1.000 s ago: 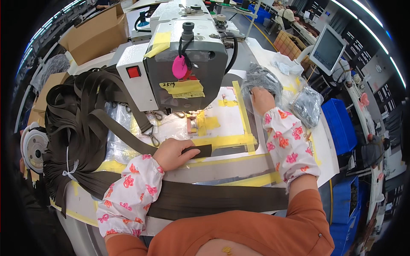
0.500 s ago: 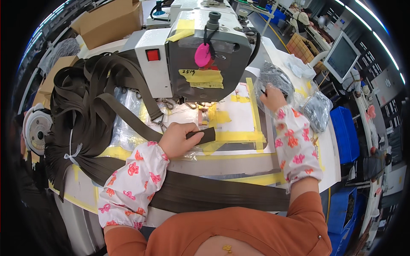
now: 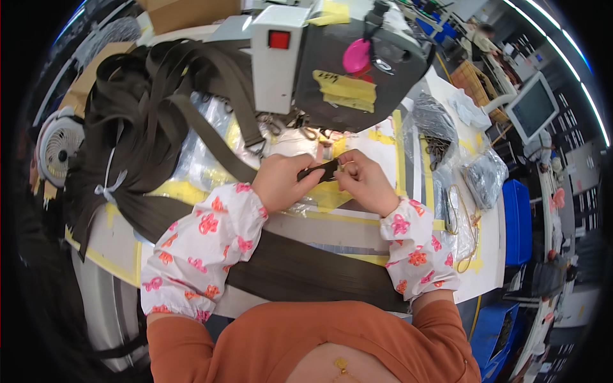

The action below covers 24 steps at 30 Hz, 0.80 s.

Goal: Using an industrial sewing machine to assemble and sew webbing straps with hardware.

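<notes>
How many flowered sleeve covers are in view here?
2: the left sleeve cover, just behind the left hand, and the right sleeve cover, just behind the right hand. No others show, though the dark edges could hide some.

This looks like a sewing workshop: a machine [image 3: 357, 76] stands just beyond the left hand [image 3: 279, 183], and straps [image 3: 143, 124] lie heaped to that hand's left. Right of the right hand [image 3: 367, 183] are blue bins [image 3: 517, 223], with a screen [image 3: 535, 108], another person [image 3: 483, 41] and strip lights [image 3: 585, 94] farther beyond.
</notes>
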Motion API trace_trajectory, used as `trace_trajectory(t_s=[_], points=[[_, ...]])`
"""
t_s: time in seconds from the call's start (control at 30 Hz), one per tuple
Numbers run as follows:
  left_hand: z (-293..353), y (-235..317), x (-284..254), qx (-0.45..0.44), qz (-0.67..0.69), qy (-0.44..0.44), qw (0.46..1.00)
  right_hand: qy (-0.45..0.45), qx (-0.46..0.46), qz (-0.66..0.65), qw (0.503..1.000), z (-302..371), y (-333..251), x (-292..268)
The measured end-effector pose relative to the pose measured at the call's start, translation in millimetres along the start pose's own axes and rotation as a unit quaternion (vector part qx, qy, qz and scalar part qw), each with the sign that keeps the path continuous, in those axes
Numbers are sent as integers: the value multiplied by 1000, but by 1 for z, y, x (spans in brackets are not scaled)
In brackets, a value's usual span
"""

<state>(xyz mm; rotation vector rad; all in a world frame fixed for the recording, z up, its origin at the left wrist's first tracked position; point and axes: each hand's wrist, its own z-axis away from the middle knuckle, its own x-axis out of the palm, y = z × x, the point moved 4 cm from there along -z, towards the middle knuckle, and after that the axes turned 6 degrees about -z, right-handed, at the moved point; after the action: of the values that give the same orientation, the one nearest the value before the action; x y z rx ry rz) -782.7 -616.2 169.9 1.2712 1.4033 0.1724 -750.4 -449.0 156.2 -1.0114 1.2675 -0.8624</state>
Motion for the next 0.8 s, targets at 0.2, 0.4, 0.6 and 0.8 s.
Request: trace_trajectory(t_s=[0.2, 0.4, 0.6, 0.8], points=[[-8, -7, 8, -31, -61, -118, 991, 131, -184, 175, 958, 10, -6, 19], [-7, -6, 10, -46, -27, -94, 994, 135, -222, 67, 963, 15, -9, 27], [-9, 15, 18, 79, -176, -25, 981, 29, 52, -175, 983, 12, 7, 27], [-7, -7, 13, -53, 7, -44, 998, 34, 106, -265, 958, 10, 16, 25]])
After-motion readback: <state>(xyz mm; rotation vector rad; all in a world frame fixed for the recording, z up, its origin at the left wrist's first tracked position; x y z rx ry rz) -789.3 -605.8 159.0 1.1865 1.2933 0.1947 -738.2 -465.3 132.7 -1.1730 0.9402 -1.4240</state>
